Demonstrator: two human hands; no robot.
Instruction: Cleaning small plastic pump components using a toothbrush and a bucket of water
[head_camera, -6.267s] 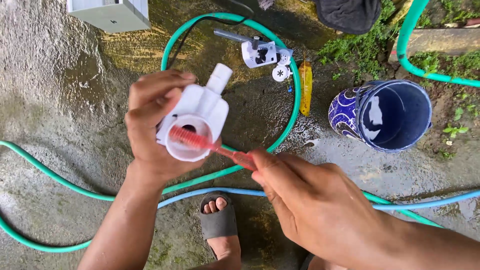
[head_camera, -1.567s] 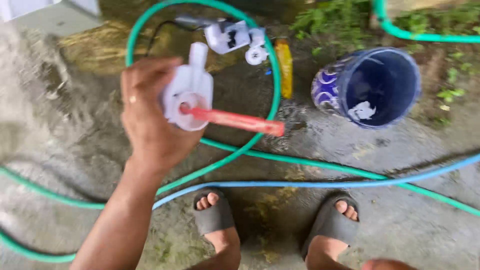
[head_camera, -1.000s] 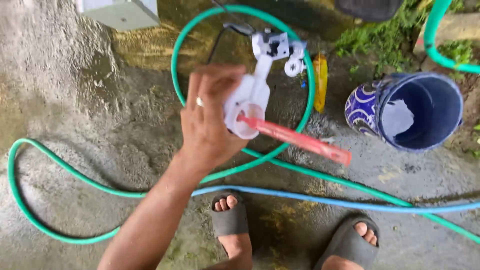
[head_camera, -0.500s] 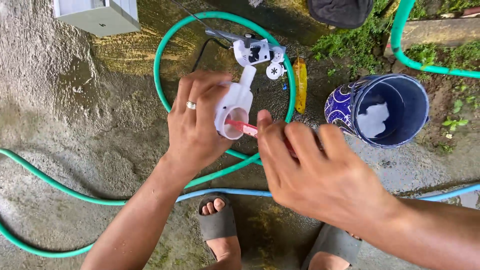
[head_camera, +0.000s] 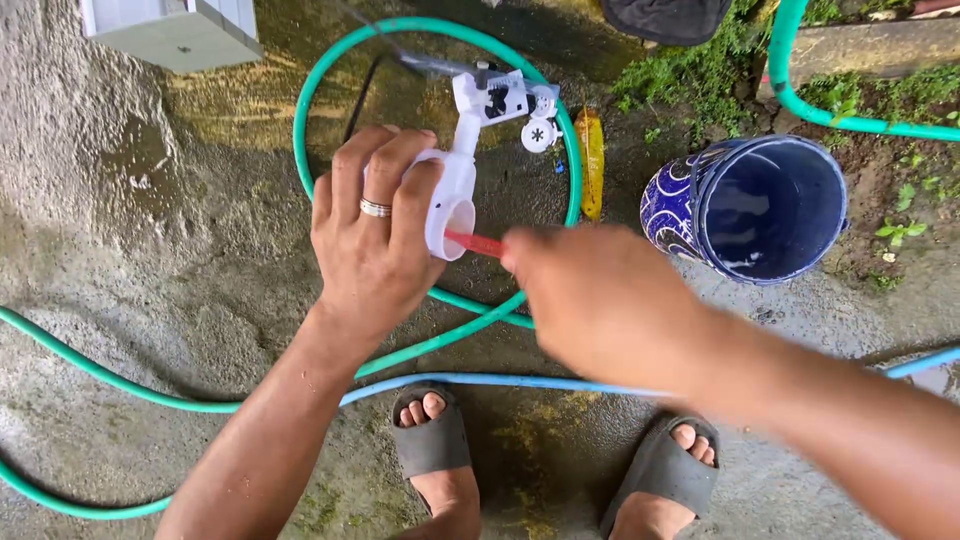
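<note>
Pump housing (head_camera: 447, 205) clasped by left hand (head_camera: 372, 240); right hand (head_camera: 590, 300) (blurred) again pinching red brush (head_camera: 475, 243).

Soft, even daylight; no hard shadows. My right hand (head_camera: 600, 305) smears with motion blur; wet concrete (head_camera: 150, 180) glints at nine o'clock.

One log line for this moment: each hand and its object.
left hand: holds white pump housing | right hand: holds red brush in housing opening
</note>
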